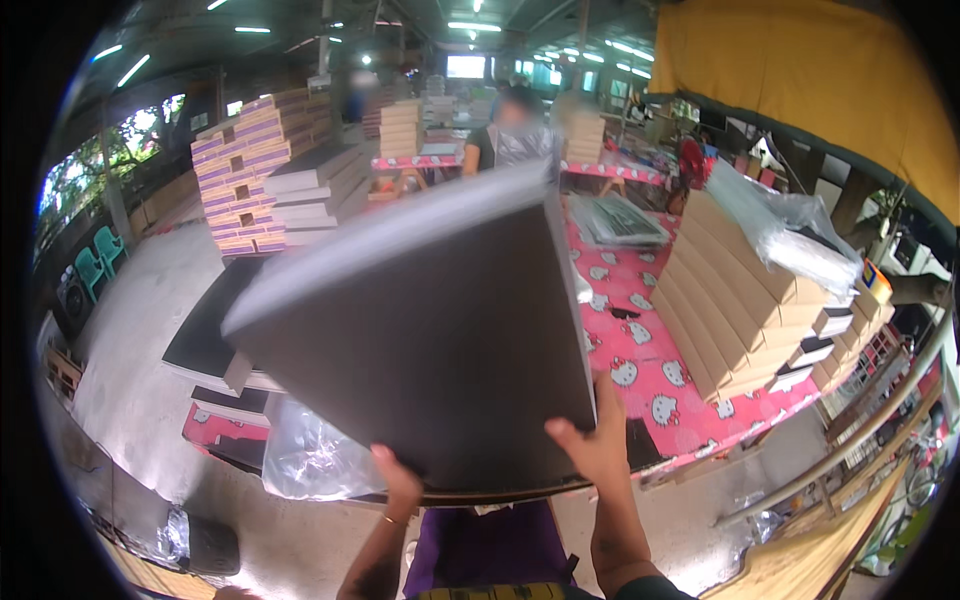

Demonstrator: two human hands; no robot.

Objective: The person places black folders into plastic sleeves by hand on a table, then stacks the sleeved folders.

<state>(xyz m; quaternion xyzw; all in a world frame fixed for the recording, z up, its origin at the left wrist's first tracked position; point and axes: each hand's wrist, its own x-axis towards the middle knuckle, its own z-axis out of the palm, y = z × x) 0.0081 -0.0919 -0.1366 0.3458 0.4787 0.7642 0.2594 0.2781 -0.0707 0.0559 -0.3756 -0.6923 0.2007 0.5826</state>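
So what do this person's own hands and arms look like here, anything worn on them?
Both hands are bare, no gloves. The left hand has a thin gold-coloured bangle at the wrist, and its forearm is uncovered as far as the picture shows. The right hand has no ring or band that I can make out; its forearm is bare down to a dark sleeve edge at the lower rim.

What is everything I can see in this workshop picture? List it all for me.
Flat board: one, dark grey, held up at centre.
Tablecloth: one, pink with cartoon cat print, on the table to the right.
Cardboard boxes: one long leaning row, tan, on the right of the table.
Clear plastic bags: several, on top of the boxes.
Striped stack: one, purple and tan, far left.
Chairs: two, teal, left edge.
Person: one, standing behind.
Left hand: under the board's near edge.
Right hand: gripping the board's near right corner.
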